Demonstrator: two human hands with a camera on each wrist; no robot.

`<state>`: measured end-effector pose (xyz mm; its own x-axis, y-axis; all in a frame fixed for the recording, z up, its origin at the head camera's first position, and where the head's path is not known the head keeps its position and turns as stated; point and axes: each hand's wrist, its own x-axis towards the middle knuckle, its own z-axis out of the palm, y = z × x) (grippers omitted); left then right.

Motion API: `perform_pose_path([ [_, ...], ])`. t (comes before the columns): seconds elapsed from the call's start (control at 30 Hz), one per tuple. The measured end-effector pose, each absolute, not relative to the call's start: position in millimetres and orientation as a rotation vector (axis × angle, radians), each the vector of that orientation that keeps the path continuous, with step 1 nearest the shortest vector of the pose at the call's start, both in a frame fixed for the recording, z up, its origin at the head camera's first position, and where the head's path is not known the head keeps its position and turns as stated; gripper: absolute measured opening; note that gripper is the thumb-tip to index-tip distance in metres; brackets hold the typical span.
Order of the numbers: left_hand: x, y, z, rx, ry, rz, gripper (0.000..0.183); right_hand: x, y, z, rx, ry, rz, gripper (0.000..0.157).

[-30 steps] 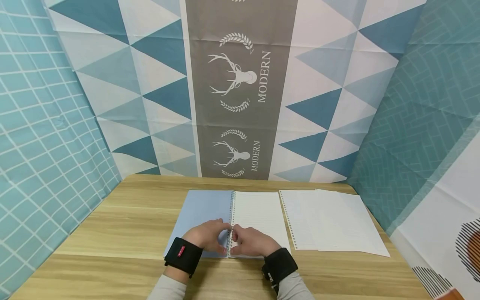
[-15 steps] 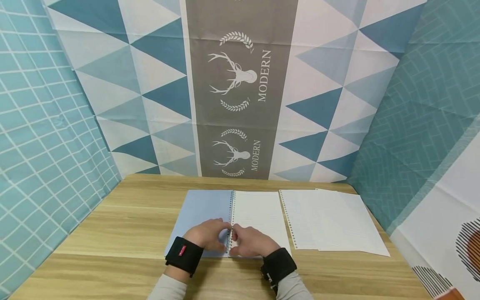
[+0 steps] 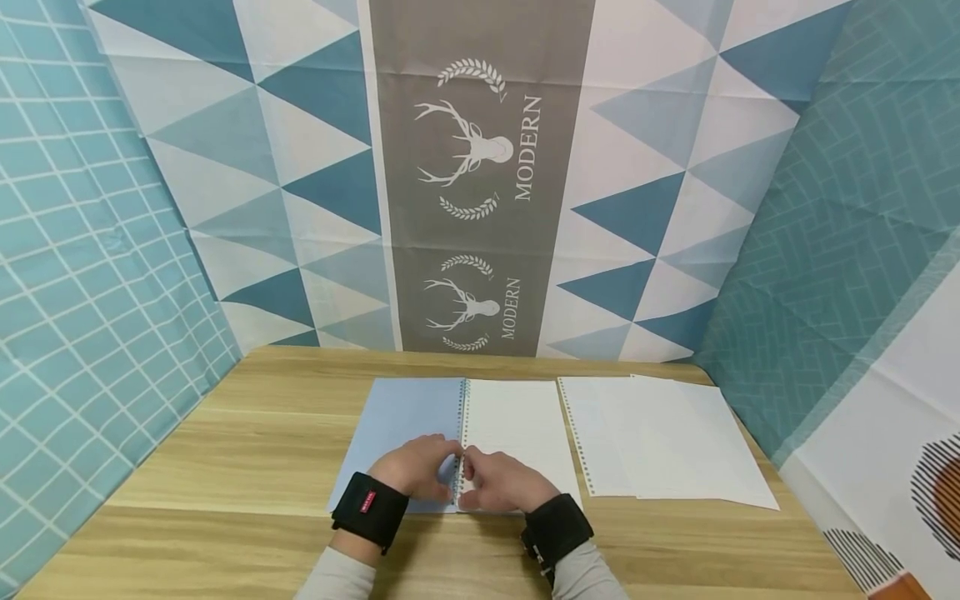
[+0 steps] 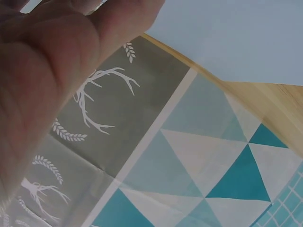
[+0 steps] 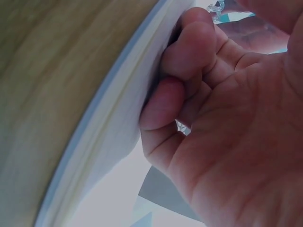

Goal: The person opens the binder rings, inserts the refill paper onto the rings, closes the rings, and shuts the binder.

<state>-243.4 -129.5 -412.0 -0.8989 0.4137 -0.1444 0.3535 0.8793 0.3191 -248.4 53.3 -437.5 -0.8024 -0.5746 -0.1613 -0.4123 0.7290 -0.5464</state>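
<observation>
A spiral-style notebook lies open on the table, its blue cover (image 3: pixel 408 412) to the left and a white ruled page (image 3: pixel 513 417) to the right. Clear rings (image 3: pixel 462 417) run down its middle. My left hand (image 3: pixel 412 471) reaches the rings from the cover side, index finger and thumb bent toward them. From the page side my right hand (image 3: pixel 513 483) meets it, fingers curled and knuckles low against the paper. Between the hands, a clear ring (image 5: pixel 217 6) shows at the top of the right wrist view. Both hands pinch at this binding; the exact fingertip contact is hidden.
Loose white sheets (image 3: pixel 675 442) with punched holes along the left edge lie overlapping to the right of the notebook. The wooden table (image 3: pixel 247 450) extends left and in front. A patterned cloth (image 3: pixel 480 208) hangs behind, with tiled-print cloths at the sides.
</observation>
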Motion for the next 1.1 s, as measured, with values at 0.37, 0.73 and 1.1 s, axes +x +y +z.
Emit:
perform_pose_path([
  [0.37, -242.7, -129.9, -409.4, 0.582, 2.830, 0.421, 0.055, -247.1, 52.5, -434.9, -0.733, 2.623, -0.702, 0.030],
  [0.73, -241.8, -127.5, -408.3, 0.508, 2.802, 0.406, 0.066, -247.5, 52.9, -437.0, -0.762, 2.640, -0.685, 0.031],
  [1.1, -243.1, -132.6, -408.5, 0.537, 2.796, 0.420, 0.061, -248.2, 54.1, -433.7, -0.803, 2.604, -0.693, 0.031],
])
